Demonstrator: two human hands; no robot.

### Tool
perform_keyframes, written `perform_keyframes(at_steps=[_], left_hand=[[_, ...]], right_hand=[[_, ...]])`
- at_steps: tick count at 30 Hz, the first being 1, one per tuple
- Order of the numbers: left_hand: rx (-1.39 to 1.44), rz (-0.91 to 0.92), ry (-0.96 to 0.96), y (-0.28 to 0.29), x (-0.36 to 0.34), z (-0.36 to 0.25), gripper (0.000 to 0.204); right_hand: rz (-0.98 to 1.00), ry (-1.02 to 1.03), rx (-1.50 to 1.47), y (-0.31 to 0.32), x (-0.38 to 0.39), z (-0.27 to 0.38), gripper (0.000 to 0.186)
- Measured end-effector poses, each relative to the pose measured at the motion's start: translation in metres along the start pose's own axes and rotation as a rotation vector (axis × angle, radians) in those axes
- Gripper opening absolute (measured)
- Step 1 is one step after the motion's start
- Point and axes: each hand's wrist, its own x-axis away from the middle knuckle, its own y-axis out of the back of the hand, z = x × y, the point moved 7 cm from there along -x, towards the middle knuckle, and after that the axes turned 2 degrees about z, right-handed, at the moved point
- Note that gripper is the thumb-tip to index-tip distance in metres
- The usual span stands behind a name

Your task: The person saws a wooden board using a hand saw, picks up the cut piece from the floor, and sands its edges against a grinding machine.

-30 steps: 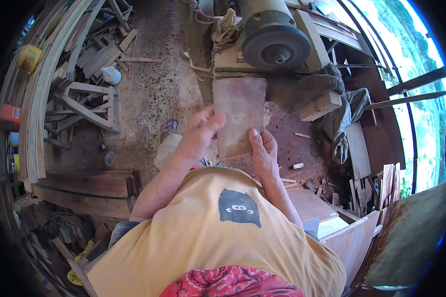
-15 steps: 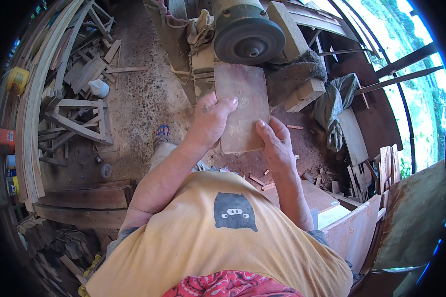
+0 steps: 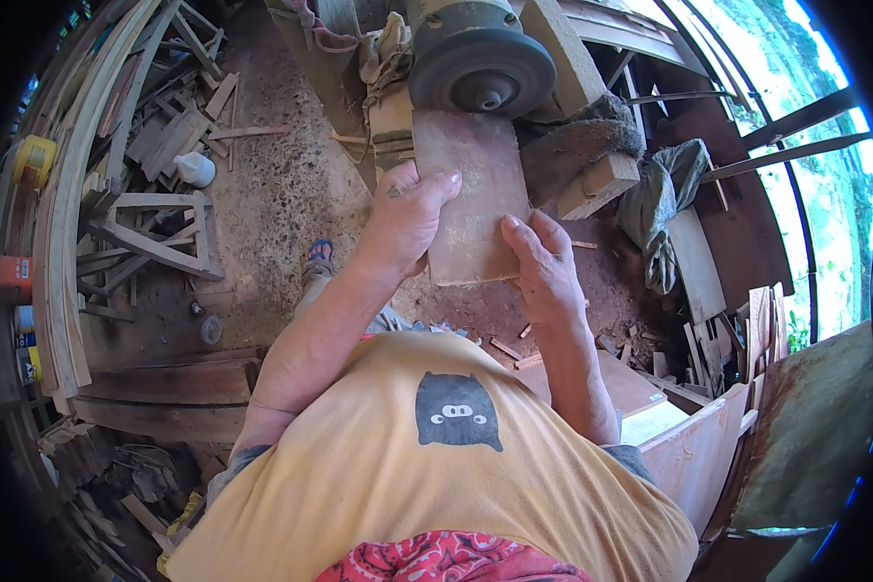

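Observation:
A flat rectangular wooden board [image 3: 477, 199] is held out in front of me by both hands. My left hand [image 3: 407, 215] grips its left edge, thumb lying on the upper face and fingers underneath. On the lower right edge, my right hand [image 3: 541, 254] pinches it with the thumb on top; its other fingers are partly hidden. The board's far end reaches the lower rim of a round grey sanding or grinding disc [image 3: 482, 76] on a motor. Whether board and disc touch, I cannot tell.
Wooden beams [image 3: 599, 184] flank the motor on the right, with a grey cloth [image 3: 662, 218] hanging beyond. Scrap wood, a wooden frame [image 3: 155, 233] and a white plastic bottle [image 3: 195, 170] lie on the left. Long planks [image 3: 82, 194] line the left side. Offcuts litter the floor.
Both hands have pushed the board slightly away from me, so its far end is now nearer the disc. The grip looks the same.

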Motion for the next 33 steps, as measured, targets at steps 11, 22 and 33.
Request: perform_keyframes(at_steps=[11, 22, 33], left_hand=[[-0.018, -0.003, 0.026, -0.003, -0.002, 0.0, 0.019], [-0.075, 0.002, 0.046, -0.011, -0.003, 0.0, 0.019], [-0.034, -0.022, 0.039, -0.004, -0.008, 0.008, 0.022]], right_hand=[[-0.064, -0.042, -0.015, 0.003, 0.001, 0.006, 0.022], [-0.11, -0.037, -0.041, 0.009, -0.001, 0.005, 0.019], [-0.103, -0.046, 0.001, 0.007, 0.001, 0.01, 0.025]])
